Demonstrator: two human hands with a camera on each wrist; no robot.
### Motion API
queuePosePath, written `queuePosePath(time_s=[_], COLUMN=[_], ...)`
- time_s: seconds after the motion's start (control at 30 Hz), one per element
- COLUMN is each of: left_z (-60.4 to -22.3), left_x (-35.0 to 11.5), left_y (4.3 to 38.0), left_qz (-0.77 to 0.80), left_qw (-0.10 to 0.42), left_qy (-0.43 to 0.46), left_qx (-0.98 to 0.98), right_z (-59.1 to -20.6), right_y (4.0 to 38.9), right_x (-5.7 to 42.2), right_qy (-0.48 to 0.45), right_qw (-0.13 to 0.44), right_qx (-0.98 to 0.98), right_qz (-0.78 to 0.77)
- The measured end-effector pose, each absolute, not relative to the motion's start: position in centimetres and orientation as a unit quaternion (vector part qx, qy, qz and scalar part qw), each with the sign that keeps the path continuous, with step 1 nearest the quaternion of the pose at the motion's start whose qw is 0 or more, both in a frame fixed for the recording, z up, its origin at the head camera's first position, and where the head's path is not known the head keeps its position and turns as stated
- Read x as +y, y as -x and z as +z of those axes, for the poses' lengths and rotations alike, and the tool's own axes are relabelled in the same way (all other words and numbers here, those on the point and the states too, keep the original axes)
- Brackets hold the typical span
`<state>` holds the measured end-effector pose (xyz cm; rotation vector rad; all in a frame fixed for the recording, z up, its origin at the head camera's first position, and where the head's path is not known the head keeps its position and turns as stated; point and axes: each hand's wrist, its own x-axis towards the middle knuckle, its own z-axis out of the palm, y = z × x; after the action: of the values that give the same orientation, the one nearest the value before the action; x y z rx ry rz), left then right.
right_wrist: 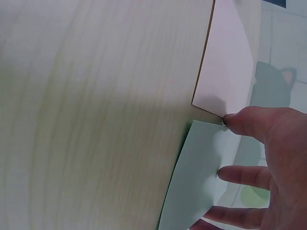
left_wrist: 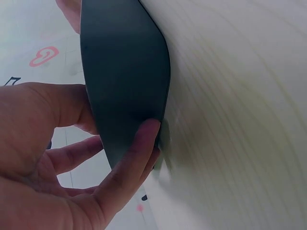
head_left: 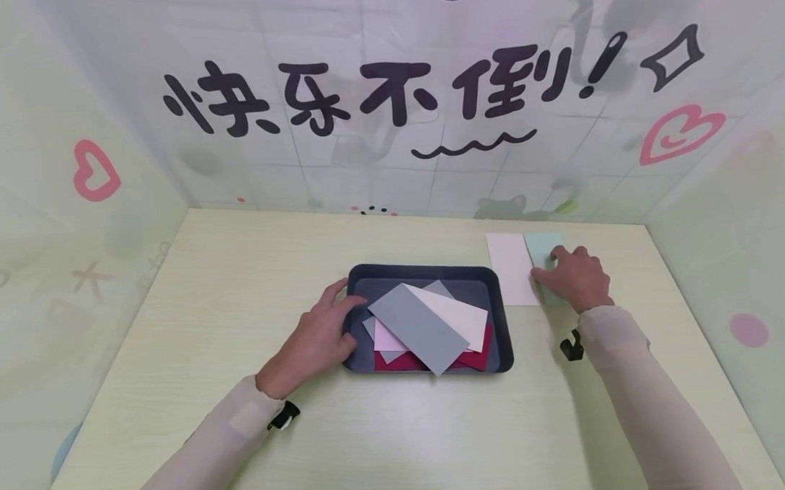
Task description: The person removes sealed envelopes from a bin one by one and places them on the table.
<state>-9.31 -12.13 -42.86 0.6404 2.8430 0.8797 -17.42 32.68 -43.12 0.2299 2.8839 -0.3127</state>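
A dark grey tray [head_left: 504,320] sits mid-table, holding a loose pile of thin rectangular cards: a grey-blue card [head_left: 418,330] on top, a cream card [head_left: 456,311], pink and other grey ones, and a dark red card [head_left: 482,350] beneath. My left hand [head_left: 318,341] grips the tray's left end, fingers over the rim and against the outer wall [left_wrist: 127,72]. On the right, a pale pink card [head_left: 512,270] and a mint green card [head_left: 543,243] lie side by side. Over the green card my right hand [head_left: 577,278] reaches down with spread fingers, thumb tip [right_wrist: 232,120] at its edge beside the pink card.
The pale wood-grain table [head_left: 238,279] is walled by printed sheets at the back and both sides. The back sheet [head_left: 337,160] meets the table close behind the two cards. Each wrist wears a black camera mount [head_left: 284,416].
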Motion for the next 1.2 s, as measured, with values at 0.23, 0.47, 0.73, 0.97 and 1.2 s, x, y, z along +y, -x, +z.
queuePosePath(time_s=[0.23,0.47,0.73,0.97,1.2], left_z=[-42.9,-42.8,-42.9,-42.9,-42.8], left_x=[-12.1,-12.1,-12.1,-12.2,-12.2], left_y=[9.3,9.3,9.4,9.4,9.4], left_qz=[0.286,0.286,0.284,0.283,0.285], left_qw=[0.047,0.044,0.054,0.053,0.052], left_qy=[-0.209,-0.211,-0.203,-0.204,-0.204], left_qx=[0.934,0.934,0.935,0.936,0.935], right_z=[-42.8,-42.8,-43.1,-43.2,-42.8], right_y=[17.3,17.3,17.3,17.3,17.2], right_x=[33.0,33.6,34.3,34.5,34.0], right_qy=[-0.087,-0.092,-0.098,-0.096,-0.085], right_qw=[0.120,0.125,0.130,0.132,0.119], right_qx=[0.983,0.982,0.980,0.980,0.983], right_qz=[-0.108,-0.106,-0.112,-0.115,-0.109])
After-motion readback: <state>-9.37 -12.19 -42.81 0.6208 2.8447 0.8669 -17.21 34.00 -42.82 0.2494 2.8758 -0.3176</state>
